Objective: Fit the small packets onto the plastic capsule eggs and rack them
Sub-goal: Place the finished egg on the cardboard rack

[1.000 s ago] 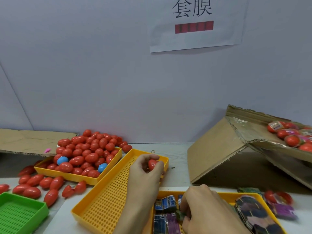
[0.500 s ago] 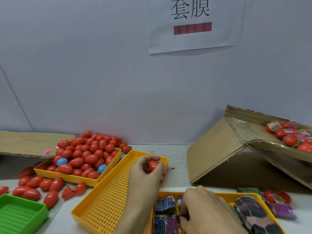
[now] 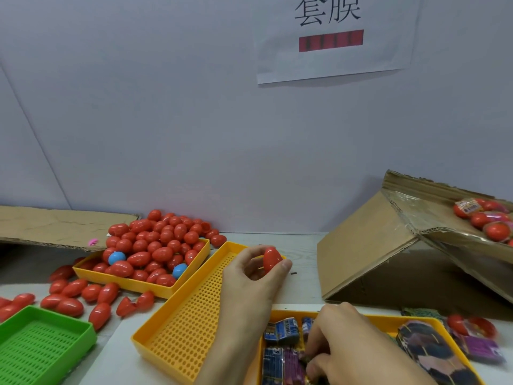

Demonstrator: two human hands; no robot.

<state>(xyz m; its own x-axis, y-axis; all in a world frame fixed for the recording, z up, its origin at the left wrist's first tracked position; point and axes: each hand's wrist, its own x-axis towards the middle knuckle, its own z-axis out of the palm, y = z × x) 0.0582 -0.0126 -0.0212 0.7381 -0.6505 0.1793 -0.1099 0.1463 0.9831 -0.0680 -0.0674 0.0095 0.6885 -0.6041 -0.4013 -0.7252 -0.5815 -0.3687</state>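
Nearby, heaped egg tray, green tray, tilted cardboard box.

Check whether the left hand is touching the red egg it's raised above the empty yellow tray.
Touching. The head view shows the left hand pinching the red egg between thumb and curled fingers, no gap.

The left hand is raised, forearm running up from the lower edge, thumb and curled fingers pinching an egg at their tips. The right hand lies lower, knuckles up, fingertips curled down among packets.
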